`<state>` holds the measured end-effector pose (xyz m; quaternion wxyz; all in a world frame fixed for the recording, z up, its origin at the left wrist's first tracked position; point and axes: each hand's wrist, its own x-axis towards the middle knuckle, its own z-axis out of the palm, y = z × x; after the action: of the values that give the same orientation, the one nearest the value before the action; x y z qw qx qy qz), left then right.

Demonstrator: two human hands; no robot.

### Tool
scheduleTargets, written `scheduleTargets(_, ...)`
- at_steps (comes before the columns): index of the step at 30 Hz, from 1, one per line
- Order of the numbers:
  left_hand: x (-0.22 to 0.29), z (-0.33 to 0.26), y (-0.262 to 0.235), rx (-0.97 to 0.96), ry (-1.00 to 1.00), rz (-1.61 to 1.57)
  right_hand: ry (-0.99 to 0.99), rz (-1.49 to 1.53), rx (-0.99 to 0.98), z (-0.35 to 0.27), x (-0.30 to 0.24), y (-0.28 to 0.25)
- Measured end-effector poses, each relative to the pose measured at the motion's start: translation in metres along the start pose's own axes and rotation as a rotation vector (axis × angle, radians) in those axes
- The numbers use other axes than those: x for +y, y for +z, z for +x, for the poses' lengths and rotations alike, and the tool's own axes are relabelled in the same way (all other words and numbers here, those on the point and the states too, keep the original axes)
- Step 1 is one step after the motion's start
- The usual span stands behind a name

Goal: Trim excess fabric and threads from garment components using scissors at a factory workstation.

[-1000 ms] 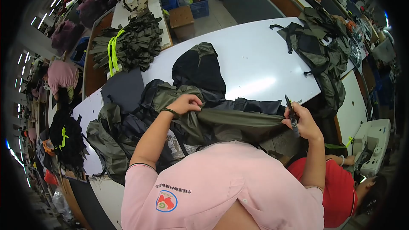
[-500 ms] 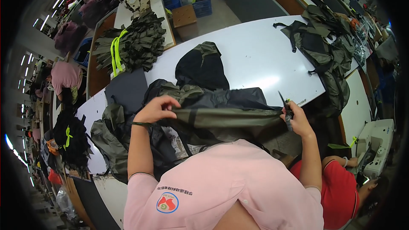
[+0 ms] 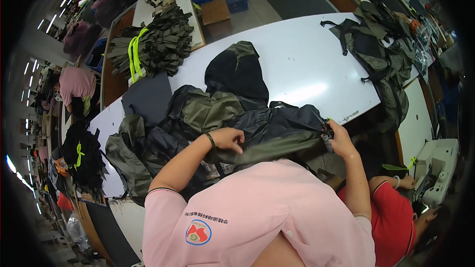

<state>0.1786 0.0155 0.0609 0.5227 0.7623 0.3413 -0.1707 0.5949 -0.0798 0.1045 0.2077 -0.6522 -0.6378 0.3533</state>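
Note:
A long piece of black and olive thin fabric [image 3: 282,121] lies bunched along the table's near edge and hangs towards my body. My left hand [image 3: 226,139], palm inward, has its fingers curled and pinched at the fabric's olive lower part [image 3: 277,151], which is smeared by motion. At the fabric's right end, my right hand [image 3: 341,139] is closed around a small pair of dark scissors [image 3: 327,132] with a greyish handle. Its fingers also touch the fabric's corner there; whether they pinch it is hidden. Beyond lies a black panel with an olive tip [image 3: 235,71].
A white table [image 3: 302,44] stretches across. More dark fabric pieces [image 3: 131,153] lie left; a strip bundle with a neon tie [image 3: 163,42] sits far left. Olive bags [image 3: 381,54] are piled far right. A person in red [image 3: 391,217] works at a sewing machine [image 3: 440,173] close on my right.
My left hand has moved right and nearer to my body, along the fabric. The olive part has dropped and folded, showing more black. My right hand has shifted slightly, with the scissors still in it.

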Motion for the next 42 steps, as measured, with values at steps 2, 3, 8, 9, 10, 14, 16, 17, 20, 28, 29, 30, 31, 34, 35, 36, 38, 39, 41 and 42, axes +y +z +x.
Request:
scheduleTargets(2, -0.001, -0.001, 0.02, 0.124, 0.043, 0.129, 0.013, 0.008, 0.015, 0.0, 0.006, -0.001)
scheduleTargets(3, -0.003, -0.002, 0.029, 0.255, 0.082, 0.253, 0.016, 0.007, 0.01, -0.002, 0.008, -0.002)
scheduleTargets(8, -0.02, 0.01, 0.049, 0.378, 0.018, 0.359, 0.023, 0.009, -0.008, -0.005, 0.014, 0.005)
scheduleTargets(9, -0.02, 0.009, 0.044, 0.393, 0.038, 0.377, 0.024, 0.008, -0.01, -0.005, 0.013, 0.004)
scheduleTargets(10, -0.015, 0.004, 0.037, 0.409, 0.057, 0.396, 0.021, -0.01, 0.01, -0.006, 0.011, 0.003)
scheduleTargets(14, -0.002, -0.017, 0.007, 0.683, 0.448, 0.044, 0.03, -0.011, 0.06, -0.01, 0.011, -0.012)
scheduleTargets(16, 0.014, -0.029, -0.007, 0.678, 0.503, -0.038, 0.031, -0.013, 0.074, -0.011, 0.015, -0.017)
scheduleTargets(17, 0.019, -0.034, -0.012, 0.511, 0.389, -0.395, 0.02, 0.004, 0.075, -0.011, 0.013, -0.019)
scheduleTargets(20, 0.046, -0.046, -0.022, 0.322, 0.296, -0.796, 0.004, -0.045, 0.074, -0.007, 0.006, -0.023)
scheduleTargets(28, 0.042, -0.034, -0.014, 0.374, 0.248, -1.148, -0.217, -0.408, 0.096, 0.015, -0.079, -0.013)
scheduleTargets(29, 0.041, -0.032, -0.013, 0.374, 0.25, -1.147, -0.217, -0.409, 0.098, 0.018, -0.088, -0.008)
scheduleTargets(30, 0.042, -0.031, -0.013, 0.378, 0.253, -1.152, -0.335, -0.414, 0.105, 0.021, -0.096, -0.002)
scheduleTargets(31, 0.043, -0.031, -0.012, 0.382, 0.256, -1.157, -0.451, -0.419, 0.113, 0.024, -0.104, 0.002)
scheduleTargets(34, 0.05, -0.033, -0.011, 0.356, 0.259, -1.221, -0.552, -0.473, 0.049, 0.032, -0.123, 0.01)
scheduleTargets(35, 0.053, -0.034, -0.011, 0.358, 0.262, -1.222, -0.563, -0.473, 0.017, 0.036, -0.127, 0.011)
scheduleTargets(36, 0.058, -0.036, -0.012, 0.361, 0.265, -1.23, -0.567, -0.474, 0.016, 0.039, -0.132, 0.011)
scheduleTargets(38, 0.064, -0.04, -0.015, 0.368, 0.269, -1.239, -0.565, -0.508, -0.053, 0.042, -0.14, 0.009)
scheduleTargets(39, 0.065, -0.043, -0.016, 0.348, 0.26, -1.214, -0.569, -0.51, -0.056, 0.043, -0.143, 0.01)
scheduleTargets(41, 0.064, -0.045, -0.016, 0.331, 0.25, -1.191, -0.567, -0.529, -0.097, 0.044, -0.149, 0.011)
scheduleTargets(42, 0.062, -0.045, -0.015, 0.331, 0.237, -1.183, -0.57, -0.532, -0.099, 0.046, -0.15, 0.012)
